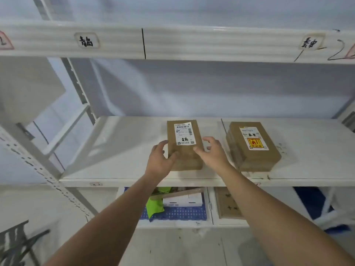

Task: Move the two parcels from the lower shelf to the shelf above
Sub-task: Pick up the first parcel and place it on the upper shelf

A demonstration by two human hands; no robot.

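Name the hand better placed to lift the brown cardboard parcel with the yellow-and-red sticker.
Right. The right hand is beside that brown cardboard parcel with the yellow-and-red sticker; the left hand sits beyond the white-labelled brown parcel.

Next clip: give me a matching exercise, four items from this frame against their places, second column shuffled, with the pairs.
Things:
1. left parcel
2. right parcel
3. blue basket
4. handwritten tag

Places:
A. under the lower shelf
B. on the edge of the shelf above
C. between the left hand and right hand
D. alone, right of both hands

Pairs: 1-C, 2-D, 3-A, 4-B
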